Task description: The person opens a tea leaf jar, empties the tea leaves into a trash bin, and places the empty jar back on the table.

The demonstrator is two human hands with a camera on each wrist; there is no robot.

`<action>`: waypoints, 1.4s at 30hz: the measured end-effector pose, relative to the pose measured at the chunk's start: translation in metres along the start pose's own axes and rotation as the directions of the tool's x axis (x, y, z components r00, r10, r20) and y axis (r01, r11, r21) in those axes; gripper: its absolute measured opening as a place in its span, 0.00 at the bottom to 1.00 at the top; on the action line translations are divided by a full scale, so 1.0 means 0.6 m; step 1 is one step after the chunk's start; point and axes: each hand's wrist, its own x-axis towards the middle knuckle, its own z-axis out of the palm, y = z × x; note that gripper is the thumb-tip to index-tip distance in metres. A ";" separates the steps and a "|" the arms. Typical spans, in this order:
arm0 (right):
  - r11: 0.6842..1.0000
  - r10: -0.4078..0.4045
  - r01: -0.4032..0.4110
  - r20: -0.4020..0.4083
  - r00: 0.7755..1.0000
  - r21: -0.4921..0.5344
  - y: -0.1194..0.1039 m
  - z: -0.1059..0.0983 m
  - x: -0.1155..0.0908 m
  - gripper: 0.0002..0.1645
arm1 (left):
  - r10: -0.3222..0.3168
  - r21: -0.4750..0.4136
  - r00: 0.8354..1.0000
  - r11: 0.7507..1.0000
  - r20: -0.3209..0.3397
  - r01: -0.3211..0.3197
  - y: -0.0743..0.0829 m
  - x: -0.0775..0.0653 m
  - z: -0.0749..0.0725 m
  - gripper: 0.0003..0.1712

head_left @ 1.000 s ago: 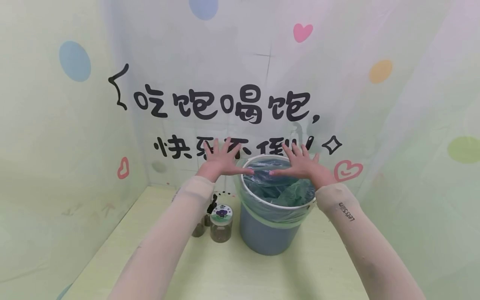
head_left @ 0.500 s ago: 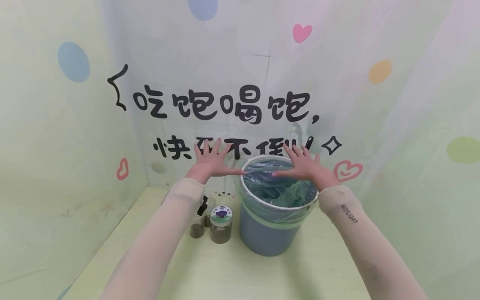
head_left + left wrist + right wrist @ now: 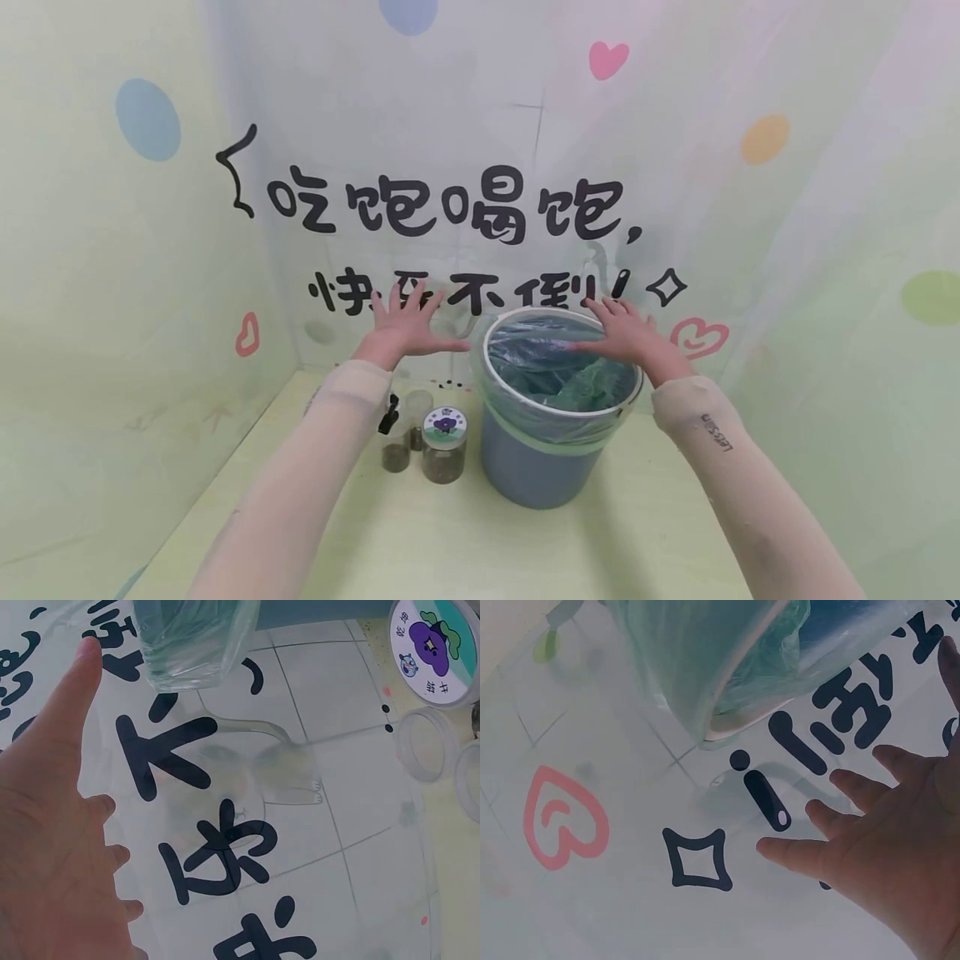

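Observation:
A blue bin (image 3: pixel 534 477) with a white rim stands on the table, lined with a translucent green plastic bag (image 3: pixel 551 433) folded over its rim. Left of the bin, my left hand (image 3: pixel 405 327) is raised with its fingers spread, holding nothing. My right hand (image 3: pixel 628 335), likewise spread and bare, overlaps the right side of the bin's opening in the head view; its thumb reaches leftward across it. Each wrist view shows the outstretched hand apart from the green bag. Beside the bin sits a clear jar (image 3: pixel 443 460) with a purple-and-green printed lid.
Two more clear containers stand left of the jar: one holds dark contents (image 3: pixel 395 455) and has a black part on top, the other (image 3: pixel 418 414) is behind. The pale table (image 3: pixel 450 550) meets a back wall (image 3: pixel 450 100) with black lettering.
My left hand has moved leftward, away from the bin's rim. My right hand has shifted a little to the right. Bin and jars stay put.

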 end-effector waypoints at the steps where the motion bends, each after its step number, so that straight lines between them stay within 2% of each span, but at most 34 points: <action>1: 1.000 0.002 -0.002 0.001 1.000 -0.003 0.003 0.001 -0.001 0.58 | -0.002 -0.003 1.000 1.000 0.004 0.002 -0.002 -0.001 0.001 0.65; 4: 1.000 0.008 -0.008 0.005 1.000 -0.001 0.012 0.005 -0.004 0.57 | -0.005 0.001 1.000 1.000 0.011 0.005 -0.008 -0.005 0.004 0.65; 10: 0.999 -0.035 0.035 -0.017 0.999 0.005 0.029 0.015 -0.009 0.55 | -0.010 0.025 1.000 1.000 -0.003 0.010 -0.017 -0.008 0.013 0.65; 19: 0.999 -0.014 0.015 -0.009 1.000 0.052 0.055 0.033 -0.015 0.54 | -0.021 -0.019 1.000 1.000 -0.001 0.021 -0.034 -0.009 0.029 0.65; 29: 0.996 -0.023 0.026 -0.034 0.999 0.083 0.066 0.052 -0.013 0.52 | -0.026 -0.050 1.000 0.998 -0.006 0.026 -0.056 -0.011 0.044 0.64; 42: 0.997 -0.012 0.014 -0.032 0.999 0.073 0.074 0.066 -0.012 0.52 | -0.018 -0.070 1.000 0.997 -0.009 0.017 -0.077 -0.014 0.059 0.61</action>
